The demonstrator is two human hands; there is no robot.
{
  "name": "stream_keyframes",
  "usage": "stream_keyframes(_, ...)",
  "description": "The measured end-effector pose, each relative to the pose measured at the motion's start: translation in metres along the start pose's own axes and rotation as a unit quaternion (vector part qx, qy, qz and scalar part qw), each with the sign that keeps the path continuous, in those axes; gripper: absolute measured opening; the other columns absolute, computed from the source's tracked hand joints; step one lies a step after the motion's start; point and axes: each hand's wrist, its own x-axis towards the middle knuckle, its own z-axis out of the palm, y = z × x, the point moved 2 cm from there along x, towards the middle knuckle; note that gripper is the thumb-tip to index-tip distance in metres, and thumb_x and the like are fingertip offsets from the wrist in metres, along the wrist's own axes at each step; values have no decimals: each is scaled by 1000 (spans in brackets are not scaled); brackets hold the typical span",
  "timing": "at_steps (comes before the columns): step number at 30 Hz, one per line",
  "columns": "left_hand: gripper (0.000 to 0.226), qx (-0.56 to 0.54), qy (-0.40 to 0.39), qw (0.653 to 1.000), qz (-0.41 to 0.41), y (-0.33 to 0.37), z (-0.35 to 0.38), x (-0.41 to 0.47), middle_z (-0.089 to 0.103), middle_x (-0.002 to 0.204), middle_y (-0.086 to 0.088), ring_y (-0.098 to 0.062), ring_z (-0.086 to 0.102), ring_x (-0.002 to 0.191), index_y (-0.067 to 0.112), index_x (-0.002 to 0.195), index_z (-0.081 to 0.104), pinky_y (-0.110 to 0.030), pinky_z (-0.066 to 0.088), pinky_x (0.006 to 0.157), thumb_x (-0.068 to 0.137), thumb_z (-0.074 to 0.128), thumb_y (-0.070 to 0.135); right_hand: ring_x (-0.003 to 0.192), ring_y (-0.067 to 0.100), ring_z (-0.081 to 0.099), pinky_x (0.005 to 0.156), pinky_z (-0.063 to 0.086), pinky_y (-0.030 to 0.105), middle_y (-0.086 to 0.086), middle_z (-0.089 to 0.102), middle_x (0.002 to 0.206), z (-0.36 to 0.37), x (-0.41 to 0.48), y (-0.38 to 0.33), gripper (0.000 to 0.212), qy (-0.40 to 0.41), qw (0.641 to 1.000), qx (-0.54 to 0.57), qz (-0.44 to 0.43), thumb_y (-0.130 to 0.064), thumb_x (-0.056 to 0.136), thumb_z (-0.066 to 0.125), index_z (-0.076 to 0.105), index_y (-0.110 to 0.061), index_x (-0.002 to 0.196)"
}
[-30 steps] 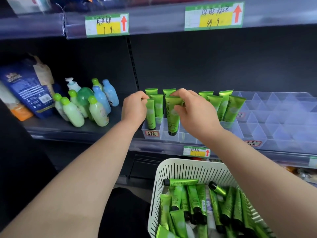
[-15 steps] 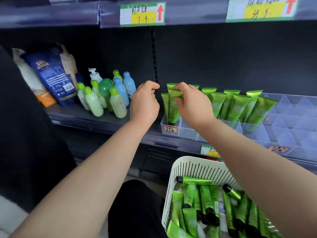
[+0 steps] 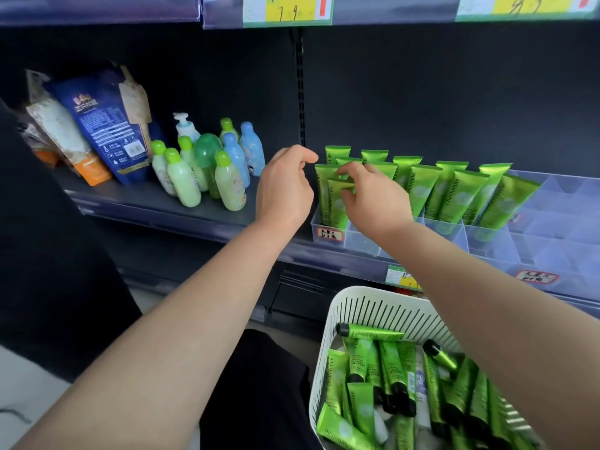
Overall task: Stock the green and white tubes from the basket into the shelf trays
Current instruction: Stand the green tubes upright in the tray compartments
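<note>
The clear divided tray (image 3: 360,243) on the shelf (image 3: 146,203) is the reference point. Green tubes (image 3: 454,193) stand in its left and middle compartments, caps down, crimped ends up, leaning back. The right hand (image 3: 376,203) is over the tray's left end. Its index finger and thumb are curled and pinch the crimped top edge of the front tube (image 3: 336,206). This tube stands cap down in the tray's front left corner compartment, against the tube behind it. The left hand (image 3: 282,190) hovers just left of the tray, beside the tubes, with no visible contact. Its fingers are loosely curled, thumb and index tips close together, and it holds nothing. A handwritten label (image 3: 329,235) is fixed to the tray's front wall, below the front tube. Below the tray, nearer the person, a white slotted basket (image 3: 373,298) holds loose tubes (image 3: 367,362) in a pile, green with at least one pale tube among them. Left of the tray, on the same shelf, bottles (image 3: 227,185) with green and blue caps stand upright in a cluster. Farther left of the tray, a blue bag (image 3: 107,125) leans back. Above the tray, a yellow price tag (image 3: 287,9) sits on the upper shelf edge.
</note>
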Motion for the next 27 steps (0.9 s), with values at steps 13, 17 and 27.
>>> stream_keyframes(13,29,132,-81,966,208,18,11,-54,68,108,0,-25,58,97,12,92,71,-38,51,66,82,55,-9,95,35,55,72,43,43,9,62,103,-19,-79,37,26,112,981,-128,-92,-18,83,63,64,-16,109)
stream_keyframes(17,31,112,-130,958,232,13,41,-96,70,100,2,-23,59,93,13,90,72,-37,53,65,77,58,-12,94,33,57,74,46,43,5,63,104,-5,-134,69,27,74,991,-99,-45,-12,79,66,66,-18,105)
stream_keyframes(27,27,149,-467,870,-50,-27,142,-211,63,124,1,-16,60,105,21,120,62,-31,49,91,94,58,15,109,18,55,84,43,32,-7,60,115,57,-234,144,28,-215,968,-57,115,-16,90,48,64,-30,109)
